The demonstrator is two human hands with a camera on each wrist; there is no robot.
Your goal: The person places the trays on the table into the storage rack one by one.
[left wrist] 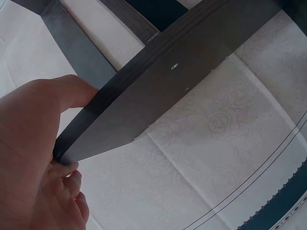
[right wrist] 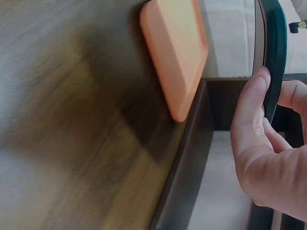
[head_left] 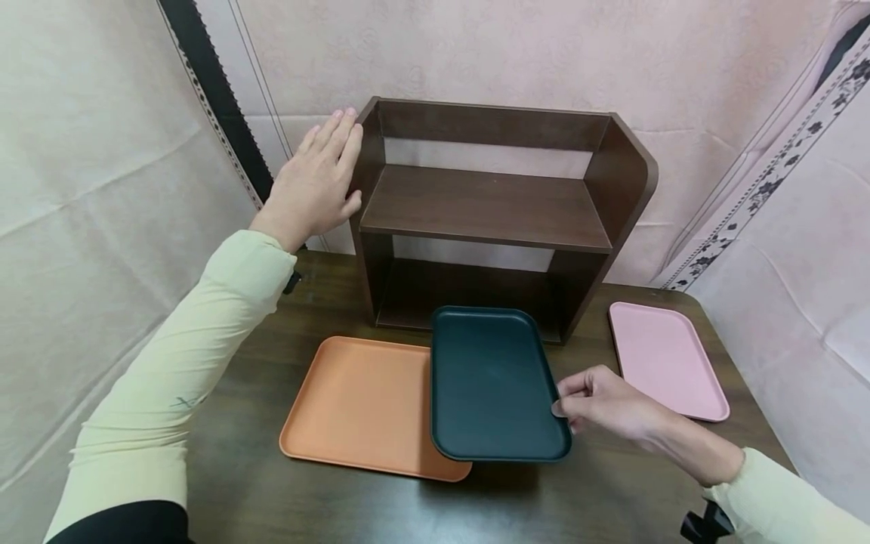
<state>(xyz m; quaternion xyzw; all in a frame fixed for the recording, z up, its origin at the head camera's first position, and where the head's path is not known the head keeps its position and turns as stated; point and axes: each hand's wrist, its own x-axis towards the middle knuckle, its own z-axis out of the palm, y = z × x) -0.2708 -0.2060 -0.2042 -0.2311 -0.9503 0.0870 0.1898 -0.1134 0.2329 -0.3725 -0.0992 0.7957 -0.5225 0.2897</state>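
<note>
My left hand (head_left: 316, 177) lies against the left side panel of a dark brown two-tier shelf (head_left: 485, 200), its fingers extended toward the top corner. In the left wrist view the thumb (left wrist: 72, 91) meets the panel's edge and the other fingertips (left wrist: 72, 184) show by its corner. My right hand (head_left: 608, 404) pinches the right edge of a dark green tray (head_left: 496, 385) between thumb and fingers. Raised off the table, this tray overlaps the right part of an orange tray (head_left: 363, 408) in the head view. The right wrist view shows the green tray (right wrist: 276, 48) edge-on.
A pink tray (head_left: 669, 359) lies on the wooden table (head_left: 251, 468) at the right, near the table's edge. The shelf stands at the back before a pale patterned cloth (head_left: 510, 53). Cloth also hangs on both sides.
</note>
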